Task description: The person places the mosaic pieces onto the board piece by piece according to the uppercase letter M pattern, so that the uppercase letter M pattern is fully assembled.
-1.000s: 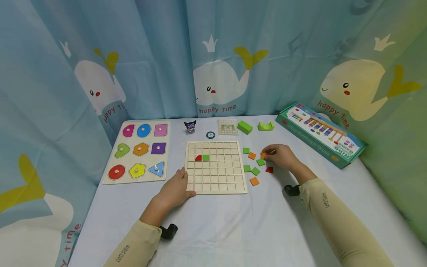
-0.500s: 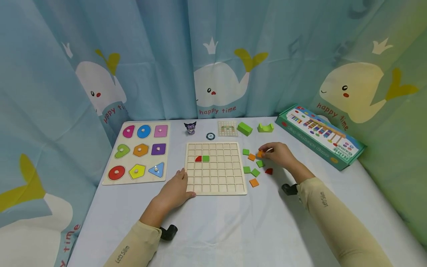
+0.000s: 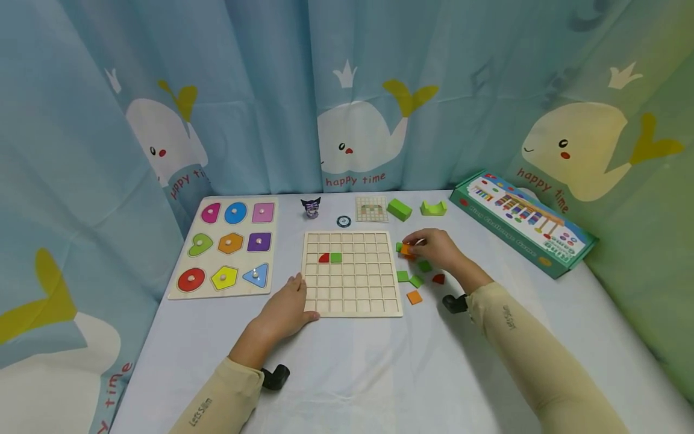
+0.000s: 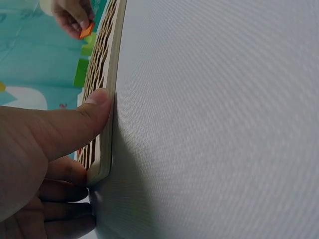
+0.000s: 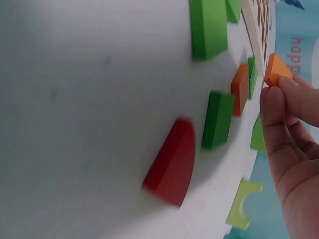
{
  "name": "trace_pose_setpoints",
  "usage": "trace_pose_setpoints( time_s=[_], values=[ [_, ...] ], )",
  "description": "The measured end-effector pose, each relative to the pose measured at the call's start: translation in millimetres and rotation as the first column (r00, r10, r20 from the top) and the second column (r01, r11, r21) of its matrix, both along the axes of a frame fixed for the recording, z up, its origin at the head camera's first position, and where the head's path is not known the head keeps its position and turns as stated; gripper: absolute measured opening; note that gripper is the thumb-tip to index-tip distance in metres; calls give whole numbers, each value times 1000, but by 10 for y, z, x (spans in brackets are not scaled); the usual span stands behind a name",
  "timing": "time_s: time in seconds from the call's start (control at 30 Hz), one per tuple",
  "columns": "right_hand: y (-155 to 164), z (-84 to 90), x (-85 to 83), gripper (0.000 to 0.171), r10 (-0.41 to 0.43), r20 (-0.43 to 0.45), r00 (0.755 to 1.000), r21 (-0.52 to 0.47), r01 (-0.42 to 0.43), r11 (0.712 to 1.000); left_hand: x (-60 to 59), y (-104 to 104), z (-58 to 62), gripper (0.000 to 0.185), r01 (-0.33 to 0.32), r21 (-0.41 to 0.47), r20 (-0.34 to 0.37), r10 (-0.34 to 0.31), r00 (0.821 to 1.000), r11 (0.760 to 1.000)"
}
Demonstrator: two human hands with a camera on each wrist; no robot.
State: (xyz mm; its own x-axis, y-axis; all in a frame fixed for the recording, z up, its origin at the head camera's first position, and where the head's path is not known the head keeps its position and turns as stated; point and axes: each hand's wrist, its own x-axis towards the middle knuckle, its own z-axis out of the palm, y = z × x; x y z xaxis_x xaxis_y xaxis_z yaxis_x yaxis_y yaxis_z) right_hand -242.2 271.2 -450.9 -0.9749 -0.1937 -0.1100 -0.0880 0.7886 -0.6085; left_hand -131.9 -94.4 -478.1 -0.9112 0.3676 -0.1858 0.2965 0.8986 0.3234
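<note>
My right hand (image 3: pixel 440 248) pinches an orange square tile (image 5: pixel 277 69) between thumb and fingertips, raised above the table just right of the wooden grid board (image 3: pixel 358 296). The left hand (image 3: pixel 282 307) rests at the board's near left corner. Its thumb (image 4: pixel 82 117) presses the front edge and its fingers lie along the left side. On the board, a red quarter-circle piece (image 3: pixel 324 258) sits beside a green square tile (image 3: pixel 336 257). Under and around the right hand lie several loose green tiles (image 3: pixel 403 276), an orange tile (image 3: pixel 414 297) and a red quarter-circle piece (image 5: pixel 174 164).
A shape puzzle board (image 3: pixel 219 286) with knobbed pieces stands left. Behind the grid board are a small figurine (image 3: pixel 311 208), a round disc (image 3: pixel 344 221), a pattern card (image 3: pixel 372 209), a green block (image 3: pixel 399 210) and a green arch (image 3: pixel 434 208). A game box (image 3: pixel 523 223) lies at back right.
My right hand has moved left with the orange tile, from beyond the loose pieces to near the board's right edge. The left hand has stayed in place.
</note>
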Motion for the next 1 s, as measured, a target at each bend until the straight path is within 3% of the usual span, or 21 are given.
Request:
trace_pose_setpoints(
  time_s=[1.0],
  values=[
    [-677, -25, -133, 16, 155, -22, 988, -32, -156, 987, 14, 15, 69, 86, 1, -13, -6, -1, 1000, 1000]
  ],
)
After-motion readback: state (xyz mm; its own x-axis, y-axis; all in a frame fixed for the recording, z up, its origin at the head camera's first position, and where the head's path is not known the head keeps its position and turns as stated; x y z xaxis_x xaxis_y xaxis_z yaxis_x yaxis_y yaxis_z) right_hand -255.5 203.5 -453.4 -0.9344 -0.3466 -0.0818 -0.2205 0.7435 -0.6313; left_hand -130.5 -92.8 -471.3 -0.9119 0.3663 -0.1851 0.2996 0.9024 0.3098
